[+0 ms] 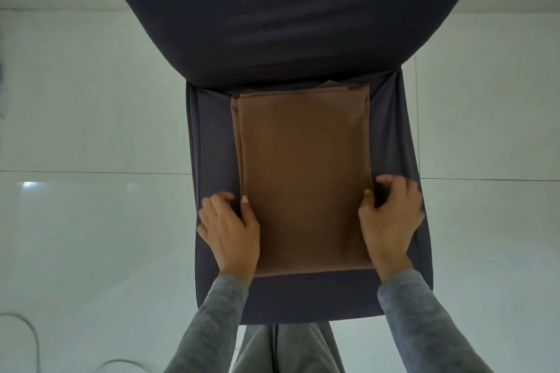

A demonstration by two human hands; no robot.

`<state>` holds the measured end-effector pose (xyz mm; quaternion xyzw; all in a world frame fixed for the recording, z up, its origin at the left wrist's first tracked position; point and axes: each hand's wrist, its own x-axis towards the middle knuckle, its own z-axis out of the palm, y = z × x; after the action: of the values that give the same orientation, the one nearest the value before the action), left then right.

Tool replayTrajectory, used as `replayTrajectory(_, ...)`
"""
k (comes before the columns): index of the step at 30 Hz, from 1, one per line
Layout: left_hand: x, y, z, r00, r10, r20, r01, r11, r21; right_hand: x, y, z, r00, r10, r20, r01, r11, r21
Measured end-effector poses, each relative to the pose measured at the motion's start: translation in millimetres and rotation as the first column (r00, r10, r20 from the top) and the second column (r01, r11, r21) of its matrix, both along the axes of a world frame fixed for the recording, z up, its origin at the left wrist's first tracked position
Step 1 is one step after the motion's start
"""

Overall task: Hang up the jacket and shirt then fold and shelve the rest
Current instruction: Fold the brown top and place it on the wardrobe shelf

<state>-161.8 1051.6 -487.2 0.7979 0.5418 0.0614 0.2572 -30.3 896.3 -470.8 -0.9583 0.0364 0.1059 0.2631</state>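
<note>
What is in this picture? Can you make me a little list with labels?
Cloth: folded brown cloth, lying flat on the seat
Seat: dark grey chair cover, with the chair back beyond it
Left hand: grips the cloth's left edge, thumb on top
Right hand: grips the cloth's right edge
Sleeves: grey
Floor: pale shiny tiles

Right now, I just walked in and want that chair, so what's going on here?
A person in grey sleeves stands over a chair with a dark slate fabric cover. A folded brown garment lies flat on its seat. The left hand grips its left edge and the right hand its right edge, thumbs on top, seemingly about to lift it.
</note>
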Motion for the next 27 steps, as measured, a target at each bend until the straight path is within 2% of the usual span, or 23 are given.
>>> replayTrajectory(1,1.2,-0.1,2.9,0.997,-0.061,0.053,0.057,0.996,0.062,-1.1,4.9,3.3,0.994,0.080,0.076,-0.083,0.996,0.037)
replayTrajectory(3,10.0,-2.8,3.4,0.921,-0.370,0.119,0.352,0.924,0.152,-3.9,17.7,0.6,0.922,0.349,0.166,-0.369,0.923,0.109)
replayTrajectory(5,18.9,-6.3,-7.8,0.763,-0.640,0.086,0.627,0.767,0.136,-10.2,23.6,-14.7,0.785,0.609,0.117,-0.616,0.787,0.034)
replayTrajectory(6,20.6,-5.0,-16.3,0.722,-0.691,0.040,0.685,0.721,0.102,-12.0,21.6,-23.9,0.757,0.650,0.065,-0.650,0.759,-0.026)
replayTrajectory(9,10.0,6.8,-36.4,0.763,-0.635,-0.120,0.645,0.759,0.085,-12.8,2.4,-42.1,0.825,0.565,0.021,-0.548,0.807,-0.220)
replayTrajectory(14,-20.4,18.0,-36.8,0.868,-0.454,-0.198,0.479,0.872,0.102,-19.6,-33.6,-38.5,0.904,0.428,-0.005,-0.400,0.841,-0.364)
replayTrajectory(16,-28.7,7.4,-23.9,0.885,-0.439,-0.155,0.458,0.881,0.119,-36.0,-35.2,-28.9,0.919,0.390,0.049,-0.361,0.886,-0.291)
replayTrajectory(17,-33.0,-2.7,-17.7,0.843,-0.525,-0.119,0.538,0.833,0.133,-47.5,-33.4,-25.3,0.901,0.427,0.075,-0.400,0.886,-0.234)
replayTrajectory(19,-43.5,-26.2,-16.6,0.661,-0.742,-0.116,0.749,0.641,0.168,-72.1,-29.0,-25.2,0.827,0.557,0.083,-0.535,0.823,-0.193)
replayTrajectory(20,-52.6,-34.7,-18.8,0.601,-0.785,-0.150,0.798,0.581,0.160,-84.1,-32.3,-28.3,0.802,0.595,0.062,-0.571,0.792,-0.216)
replayTrajectory(21,-63.3,-37.7,-22.8,0.599,-0.777,-0.193,0.801,0.583,0.138,-92.2,-38.1,-31.4,0.807,0.590,0.029,-0.567,0.787,-0.243)
replayTrajectory(23,-83.1,-29.5,-30.7,0.675,-0.693,-0.253,0.731,0.674,0.106,-97.7,-52.8,-36.1,0.854,0.520,-0.015,-0.503,0.818,-0.279)
replayTrajectory(24,-94.9,-25.2,-31.1,0.683,-0.674,-0.280,0.720,0.686,0.105,-102.1,-62.0,-34.7,0.872,0.488,-0.018,-0.475,0.839,-0.266)
replayTrajectory(25,-102.6,-20.5,-30.9,0.676,-0.674,-0.299,0.725,0.680,0.106,-103.6,-68.6,-31.7,0.891,0.454,-0.026,-0.448,0.867,-0.217)
replayTrajectory(27,-110.7,-13.5,-25.4,0.671,-0.677,-0.302,0.728,0.679,0.095,-106.5,-75.2,-21.0,0.946,0.321,-0.036,-0.322,0.946,-0.021)
